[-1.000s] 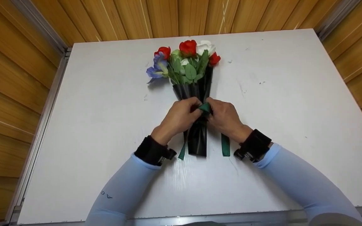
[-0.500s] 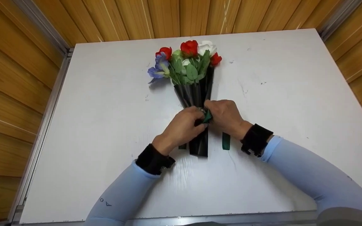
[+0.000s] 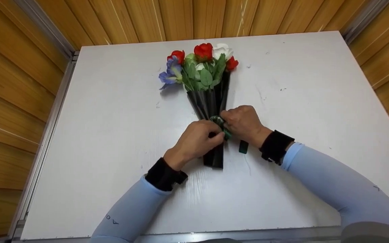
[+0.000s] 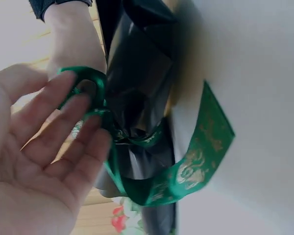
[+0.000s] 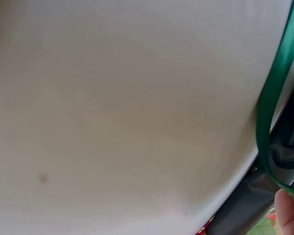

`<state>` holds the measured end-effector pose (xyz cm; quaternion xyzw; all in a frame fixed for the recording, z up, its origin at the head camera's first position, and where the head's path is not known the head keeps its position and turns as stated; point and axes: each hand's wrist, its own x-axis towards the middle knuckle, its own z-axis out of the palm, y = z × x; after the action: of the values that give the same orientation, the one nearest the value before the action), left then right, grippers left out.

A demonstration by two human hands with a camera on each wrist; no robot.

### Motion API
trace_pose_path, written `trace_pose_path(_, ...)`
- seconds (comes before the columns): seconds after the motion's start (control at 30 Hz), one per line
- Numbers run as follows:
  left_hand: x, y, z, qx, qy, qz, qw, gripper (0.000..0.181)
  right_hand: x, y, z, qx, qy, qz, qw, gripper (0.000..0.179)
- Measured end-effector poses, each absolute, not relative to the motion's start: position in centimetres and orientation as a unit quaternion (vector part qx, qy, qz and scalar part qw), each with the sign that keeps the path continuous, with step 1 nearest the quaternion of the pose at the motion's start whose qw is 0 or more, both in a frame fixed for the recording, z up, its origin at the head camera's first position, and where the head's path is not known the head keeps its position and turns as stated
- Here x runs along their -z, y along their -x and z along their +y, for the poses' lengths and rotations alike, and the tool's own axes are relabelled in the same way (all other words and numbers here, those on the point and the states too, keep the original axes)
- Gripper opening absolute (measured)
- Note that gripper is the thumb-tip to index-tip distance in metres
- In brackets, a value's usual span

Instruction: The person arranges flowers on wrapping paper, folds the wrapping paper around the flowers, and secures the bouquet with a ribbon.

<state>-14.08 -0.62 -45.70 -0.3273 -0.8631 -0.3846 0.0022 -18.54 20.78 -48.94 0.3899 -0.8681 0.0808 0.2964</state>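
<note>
A bouquet of red, white, blue and pale green artificial flowers lies on the white table, its stems in black wrapping. Around the narrow part of the wrapping runs a green ribbon with a gold print. My right hand pinches the ribbon at the wrapping's right side, where a loop shows in the left wrist view. Opposite it is my left hand, its fingers loosely extended against the ribbon; whether they touch the loop is hard to tell. One loose ribbon tail hangs below my right hand.
The white tabletop reaches out on all sides of the bouquet. Wood-look panels stand behind it and at both sides. A metal rail runs along the front edge.
My left hand has moved down and slightly right, its fingers loosening. The ribbon between the hands has shifted lower, and the left tail has gone from sight in the head view.
</note>
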Motion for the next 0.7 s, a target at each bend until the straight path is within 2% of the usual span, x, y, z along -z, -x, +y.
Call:
trace_pose_path(0.1,45.7,14.9,-0.9,0.462,0.229,-0.857,-0.013,0.017,48.8,18.5,20.8,-0.091,-0.39,-0.87,0.287,0.029)
trace_pose_path(0.2,45.6,16.0,-1.2,0.474,0.188,-0.859,-0.051,0.017,48.8,18.5,20.9,-0.101,-0.389,-0.872,0.281,0.028)
trace_pose_path(0.37,45.5,17.4,-1.4,0.427,0.23,-0.87,-0.093,0.032,48.8,18.6,20.6,-0.105,-0.39,-0.875,0.265,0.021)
trace_pose_path(0.5,45.7,17.9,-1.5,0.406,0.245,-0.876,-0.09,0.026,48.8,18.7,20.8,-0.119,-0.398,-0.884,0.215,0.017)
trace_pose_path(0.7,46.0,18.3,-1.9,0.399,0.223,-0.887,-0.072,0.016,48.3,18.6,22.2,-0.143,-0.404,-0.892,0.142,0.01)
